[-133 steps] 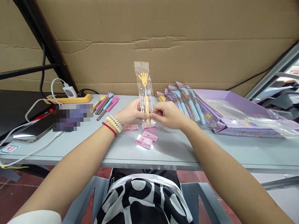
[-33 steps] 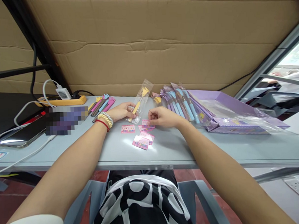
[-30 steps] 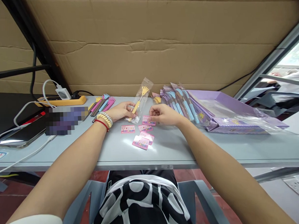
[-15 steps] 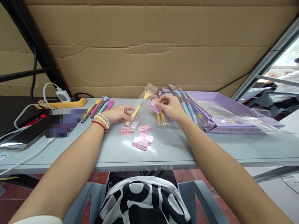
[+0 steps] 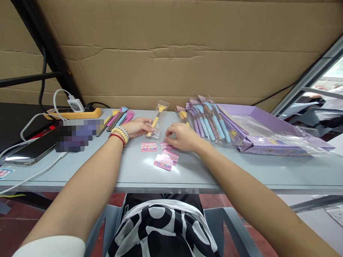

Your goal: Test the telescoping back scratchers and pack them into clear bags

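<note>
My left hand (image 5: 139,127) pinches the lower end of a clear plastic bag (image 5: 162,105) holding a yellow hand-shaped back scratcher (image 5: 154,122). The bag lies tilted, its top pointing away from me. My right hand (image 5: 181,136) is low over the table, fingers curled but apart, its fingertips at a small pink card (image 5: 165,145) that it partly covers. Left of that card is another pink card (image 5: 149,147). Two more overlap nearer me, the front pink card (image 5: 163,162) lying on top. Behind my right hand, a bagged yellow back scratcher (image 5: 182,114) is partly hidden.
Several bagged blue and purple back scratchers (image 5: 207,119) lie beside an open purple box (image 5: 273,149). Unbagged scratchers (image 5: 119,119) are grouped left of my left hand. Farther left are a phone (image 5: 31,148), white cables and a yellow power strip (image 5: 86,113).
My right hand has left the bagged yellow scratchers and come down toward me, onto the loose cards. My left hand keeps hold of its bag, which has shifted slightly.
</note>
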Demonstrator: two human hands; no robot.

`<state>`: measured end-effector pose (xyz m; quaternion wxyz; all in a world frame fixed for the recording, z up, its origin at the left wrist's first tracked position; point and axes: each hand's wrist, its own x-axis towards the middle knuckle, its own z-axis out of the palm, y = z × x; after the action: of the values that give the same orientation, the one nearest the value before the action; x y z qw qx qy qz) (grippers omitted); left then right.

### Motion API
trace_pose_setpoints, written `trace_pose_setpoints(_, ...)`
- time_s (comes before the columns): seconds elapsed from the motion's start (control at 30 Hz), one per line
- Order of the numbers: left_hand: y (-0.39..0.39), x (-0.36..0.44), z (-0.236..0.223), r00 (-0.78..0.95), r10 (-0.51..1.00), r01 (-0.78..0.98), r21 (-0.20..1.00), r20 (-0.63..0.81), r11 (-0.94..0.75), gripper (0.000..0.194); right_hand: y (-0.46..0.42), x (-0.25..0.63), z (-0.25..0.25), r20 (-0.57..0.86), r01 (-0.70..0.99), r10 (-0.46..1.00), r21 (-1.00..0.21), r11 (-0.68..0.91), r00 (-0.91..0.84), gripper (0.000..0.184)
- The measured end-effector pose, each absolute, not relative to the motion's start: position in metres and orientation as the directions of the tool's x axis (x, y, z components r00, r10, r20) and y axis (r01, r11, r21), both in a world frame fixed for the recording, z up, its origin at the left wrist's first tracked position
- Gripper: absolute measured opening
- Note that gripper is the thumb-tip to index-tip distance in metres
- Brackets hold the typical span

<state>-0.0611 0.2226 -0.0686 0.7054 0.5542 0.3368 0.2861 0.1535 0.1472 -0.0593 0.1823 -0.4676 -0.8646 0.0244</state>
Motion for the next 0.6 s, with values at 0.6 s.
trace_pose_setpoints(0.6,0.220,-0.059,-0.067,0.567,0.804,-0.010,0.974,-0.180,0.225,0.034,0.145,0.170,-0.042,0.092,0.836,0.878,-0.272,0.477,-0.470,0.042)
